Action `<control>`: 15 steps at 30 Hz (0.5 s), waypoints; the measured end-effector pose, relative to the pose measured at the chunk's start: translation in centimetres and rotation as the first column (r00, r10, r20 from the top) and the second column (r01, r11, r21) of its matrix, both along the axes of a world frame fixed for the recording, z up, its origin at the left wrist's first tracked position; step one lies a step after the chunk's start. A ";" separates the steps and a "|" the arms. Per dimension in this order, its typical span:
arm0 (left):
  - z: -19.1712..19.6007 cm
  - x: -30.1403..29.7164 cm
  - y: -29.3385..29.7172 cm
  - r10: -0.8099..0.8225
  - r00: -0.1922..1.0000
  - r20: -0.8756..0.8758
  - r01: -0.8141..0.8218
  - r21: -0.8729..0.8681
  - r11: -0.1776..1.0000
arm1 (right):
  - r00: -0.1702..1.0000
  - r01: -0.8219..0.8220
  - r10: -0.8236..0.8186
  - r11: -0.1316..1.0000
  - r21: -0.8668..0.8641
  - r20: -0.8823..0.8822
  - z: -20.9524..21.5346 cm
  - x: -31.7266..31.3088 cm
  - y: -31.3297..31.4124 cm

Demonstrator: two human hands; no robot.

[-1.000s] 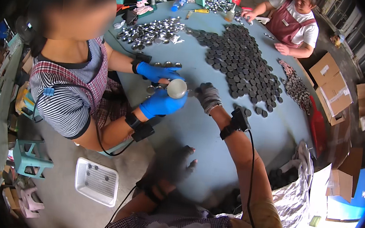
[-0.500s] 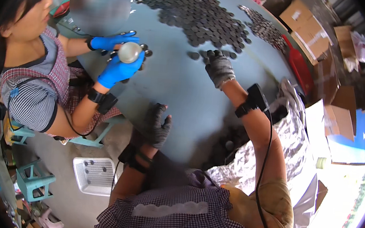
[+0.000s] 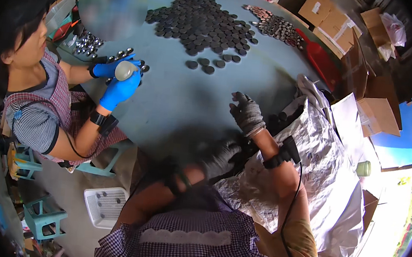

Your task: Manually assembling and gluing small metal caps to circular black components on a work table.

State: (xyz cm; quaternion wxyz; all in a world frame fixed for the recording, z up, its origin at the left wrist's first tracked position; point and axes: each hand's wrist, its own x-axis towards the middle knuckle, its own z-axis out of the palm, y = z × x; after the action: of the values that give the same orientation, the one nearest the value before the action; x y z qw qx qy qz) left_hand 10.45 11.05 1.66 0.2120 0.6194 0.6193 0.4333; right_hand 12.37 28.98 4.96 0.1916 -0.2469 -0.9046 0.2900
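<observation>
A blue-grey desk (image 3: 167, 115) spreads across the middle. Against its near right edge slumps a crumpled silver sack (image 3: 305, 177), with dark pieces in its shadowed mouth. At the left sits a co-worker (image 3: 37, 124) in a striped top, blue gloves around a pale round object (image 3: 125, 70). A broad patch of dark discs (image 3: 201, 26) lies on the desk's far half, a few strays on its near side; a heap of small shiny parts (image 3: 280, 27) lies to its right. The right hand (image 3: 248, 115), in a grey glove, is near the sack's mouth, fingers parted and loosely bent, with nothing visible in them. The left hand (image 3: 220, 159), dark-gloved and blurred, reaches rightward close to the sack; I cannot tell how its fingers stand or whether they hold anything.
</observation>
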 end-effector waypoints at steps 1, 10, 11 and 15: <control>0.0 0.3 0.5 0.014 0.999 -0.043 -0.014 -0.001 1.000 | 1.000 0.006 -0.007 1.000 -0.028 -0.026 -0.3 0.1 0.1; 1.3 -0.9 -1.4 0.221 0.974 -0.047 -0.218 0.071 0.973 | 0.960 -0.087 0.002 0.953 -0.289 -0.280 -1.4 -0.5 0.9; 2.0 -1.4 -2.0 0.262 0.964 0.041 -0.265 0.101 0.959 | 0.936 -0.160 0.036 0.931 -0.330 -0.351 -1.7 -0.5 0.8; 4.7 -3.2 -4.5 0.161 0.676 0.719 -0.196 -0.036 0.980 | 0.940 -0.184 -0.227 0.285 -0.941 -0.253 -1.4 -1.6 -0.8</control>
State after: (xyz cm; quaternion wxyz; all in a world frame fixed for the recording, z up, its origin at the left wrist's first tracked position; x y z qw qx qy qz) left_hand 7.27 6.51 6.32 0.3800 0.3421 0.5348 0.6727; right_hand 10.77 28.18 3.53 0.1620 -0.2702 -0.4986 0.8075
